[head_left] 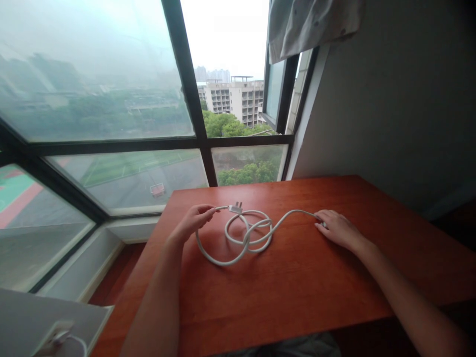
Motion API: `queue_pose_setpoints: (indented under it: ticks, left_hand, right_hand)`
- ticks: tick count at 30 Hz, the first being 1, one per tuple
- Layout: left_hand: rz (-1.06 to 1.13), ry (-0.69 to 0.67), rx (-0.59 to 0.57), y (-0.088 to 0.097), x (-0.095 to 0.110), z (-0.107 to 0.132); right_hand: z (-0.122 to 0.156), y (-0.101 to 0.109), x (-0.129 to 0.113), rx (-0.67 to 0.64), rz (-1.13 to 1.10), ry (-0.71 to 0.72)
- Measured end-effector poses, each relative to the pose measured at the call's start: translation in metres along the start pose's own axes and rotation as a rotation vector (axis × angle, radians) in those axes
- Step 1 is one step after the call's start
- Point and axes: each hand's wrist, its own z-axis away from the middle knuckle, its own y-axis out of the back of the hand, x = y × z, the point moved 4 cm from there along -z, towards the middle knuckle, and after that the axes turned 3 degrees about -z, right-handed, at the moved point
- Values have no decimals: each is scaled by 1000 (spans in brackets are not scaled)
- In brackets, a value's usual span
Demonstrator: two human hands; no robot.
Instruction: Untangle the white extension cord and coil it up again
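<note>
Looped on the worktop (290,292) between left hand (196,219) and right hand (337,229), which pinch it beside the plug (235,208) and at the far end, the white cable (246,242) should handle light and pliable, best held there.

Between the forearms (159,297), passage was allowed along the near edge of the tabletop (290,292) and at its far right corner; midway, it was blocked by the looped cable (246,243), left hand (195,219) and right hand (337,228).
</note>
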Motion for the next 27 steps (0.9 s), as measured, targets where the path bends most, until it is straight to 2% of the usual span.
queue_pose_setpoints:
  ticks: [8,12,17,20,23,27]
  left_hand:
    - [-74,-20,-28,-7,-4,-4]
    - [-75,-10,-48,-9,-6,-4]
    - [-119,-25,-72,-11,-3,-3]
    - [-150,-38,-84,-13,-1,-3]
    - [-174,-49,-81,-13,0,-3]
    - [-180,-60,-65,-12,0,-3]
  right_hand:
    - [-23,2,-13,64,-144,-21]
    - [-37,19,-10,260,-219,-87]
    - [-51,55,-11,556,-268,-97]
    - [-53,68,-14,633,-256,-157]
    - [-50,67,-15,624,-424,-208]
    - [-37,51,-6,599,-845,-352]
